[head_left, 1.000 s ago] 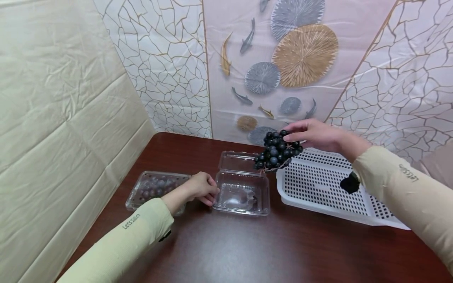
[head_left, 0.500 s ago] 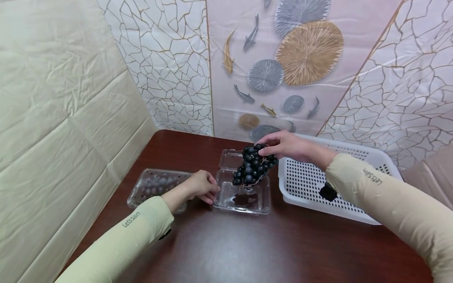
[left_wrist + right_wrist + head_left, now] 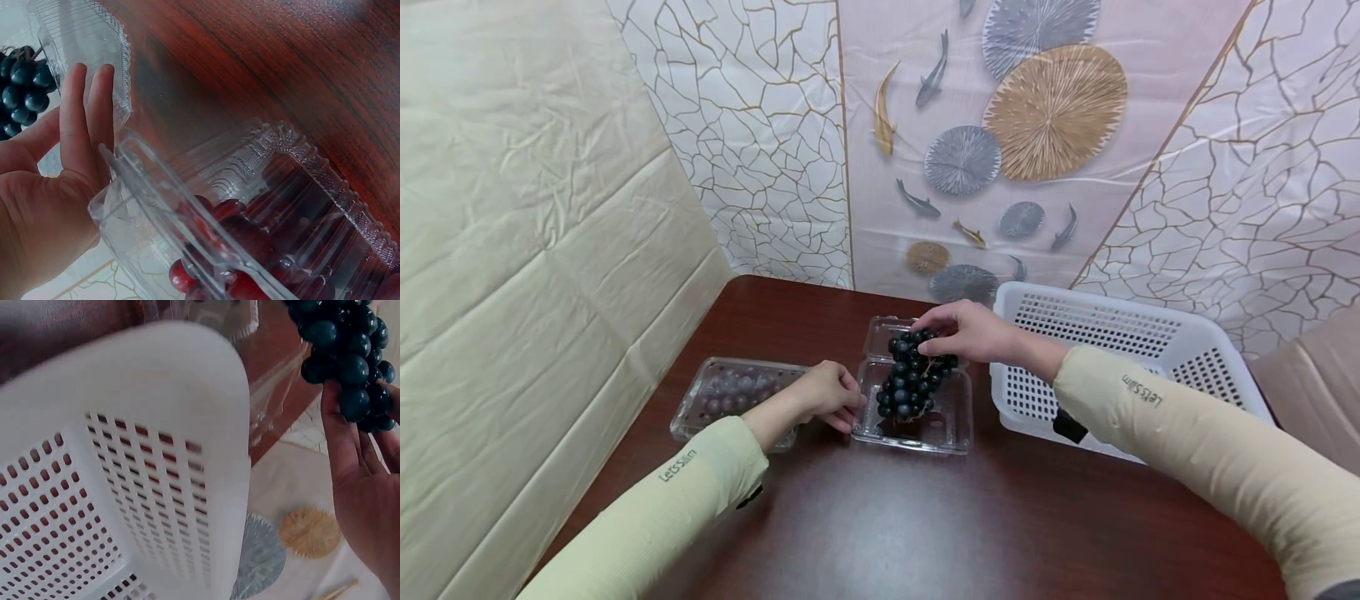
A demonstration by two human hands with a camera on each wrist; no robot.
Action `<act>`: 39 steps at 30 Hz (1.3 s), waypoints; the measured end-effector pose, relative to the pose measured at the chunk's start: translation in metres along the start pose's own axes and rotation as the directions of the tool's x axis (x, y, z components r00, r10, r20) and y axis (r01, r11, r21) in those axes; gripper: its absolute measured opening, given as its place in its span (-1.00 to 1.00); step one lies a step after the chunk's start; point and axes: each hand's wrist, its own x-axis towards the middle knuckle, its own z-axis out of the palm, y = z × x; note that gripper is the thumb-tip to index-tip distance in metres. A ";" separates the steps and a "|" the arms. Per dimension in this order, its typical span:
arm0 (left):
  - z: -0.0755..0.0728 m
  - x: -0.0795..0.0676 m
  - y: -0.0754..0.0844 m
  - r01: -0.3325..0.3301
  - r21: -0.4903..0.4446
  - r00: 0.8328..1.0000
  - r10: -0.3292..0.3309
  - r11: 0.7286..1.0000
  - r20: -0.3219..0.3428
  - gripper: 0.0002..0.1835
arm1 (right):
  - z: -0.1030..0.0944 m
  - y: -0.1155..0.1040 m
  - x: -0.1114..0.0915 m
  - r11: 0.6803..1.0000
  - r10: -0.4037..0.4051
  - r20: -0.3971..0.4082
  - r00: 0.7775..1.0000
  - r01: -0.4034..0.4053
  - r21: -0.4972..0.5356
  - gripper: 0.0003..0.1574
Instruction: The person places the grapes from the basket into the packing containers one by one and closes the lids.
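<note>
My right hand (image 3: 966,332) grips a bunch of dark grapes (image 3: 904,385) from above by its upper end. The bunch hangs over the base of an open clear plastic clamshell box (image 3: 953,417), whose lid (image 3: 880,337) lies folded back behind it. In the right wrist view, the fingers (image 3: 340,434) curl around one end of the dark grapes (image 3: 354,369). My left hand (image 3: 829,393) touches the box's left edge. The left wrist view has its fingers (image 3: 74,125) fairly straight against the clear plastic wall.
Left of my left hand lies a second clear box (image 3: 688,412) with reddish grapes (image 3: 730,398) inside, its lid down. A white perforated basket (image 3: 1217,350) stands on the right of the brown table (image 3: 880,525). Patterned cloth walls (image 3: 760,150) border the table.
My right hand has carried the dark grapes leftward and down, from beside the basket to over the open box. The left hand has stayed at the box's edge.
</note>
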 end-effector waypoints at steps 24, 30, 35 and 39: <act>0.001 0.000 -0.002 0.002 -0.033 1.000 -0.002 0.999 -0.010 -0.89 | 0.043 0.006 -0.003 0.990 -0.037 0.054 0.998 0.044 -0.132 -0.60; 0.001 0.001 -0.002 0.006 -0.015 1.000 -0.007 1.000 -0.018 -0.89 | 0.041 0.010 -0.010 0.959 -0.085 0.145 0.986 0.120 -0.257 -0.56; 0.002 -0.001 -0.002 0.010 0.009 0.999 -0.010 1.000 -0.037 -0.88 | 0.040 0.013 -0.016 0.925 -0.125 0.205 0.971 0.189 -0.330 -0.53; 0.001 -0.001 -0.003 0.008 0.005 0.999 -0.008 1.000 -0.042 -0.88 | 0.038 0.013 -0.017 0.896 -0.117 0.237 0.965 0.205 -0.394 -0.46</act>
